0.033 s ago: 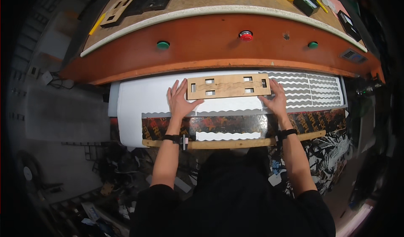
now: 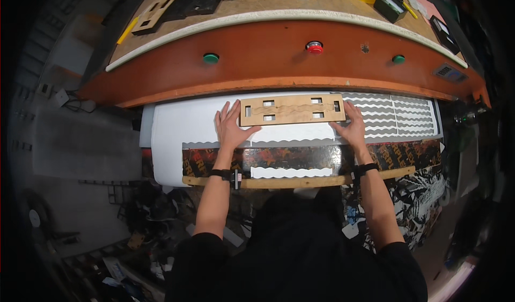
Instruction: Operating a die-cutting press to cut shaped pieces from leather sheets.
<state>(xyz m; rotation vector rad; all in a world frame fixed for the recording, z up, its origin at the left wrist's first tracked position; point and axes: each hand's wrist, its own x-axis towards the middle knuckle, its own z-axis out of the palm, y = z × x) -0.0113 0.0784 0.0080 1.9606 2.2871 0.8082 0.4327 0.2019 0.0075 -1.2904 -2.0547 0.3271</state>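
A flat wooden die board (image 2: 292, 110) with several rectangular holes and a wavy line along it lies on a white sheet (image 2: 188, 119). My left hand (image 2: 232, 129) grips its left end, thumb along the near edge and fingers up the side. At the opposite end my right hand (image 2: 352, 129) holds it the same way. Rows of wavy cuts (image 2: 370, 120) show grey to the right of the board. Closer to me, a white wavy-edged strip (image 2: 291, 172) rests on a dark patterned panel (image 2: 289, 155).
An orange-brown machine beam (image 2: 257, 47) spans the far side, with a red button (image 2: 314, 48) and green buttons (image 2: 211, 58). A wooden batten (image 2: 289, 183) edges the near side. White scraps (image 2: 413, 194) are heaped at lower right. On the machine's top lies another holed wooden board (image 2: 161, 7).
The view has shifted very slightly. Both hands keep their hold on the die board, which stays in place on the sheet.
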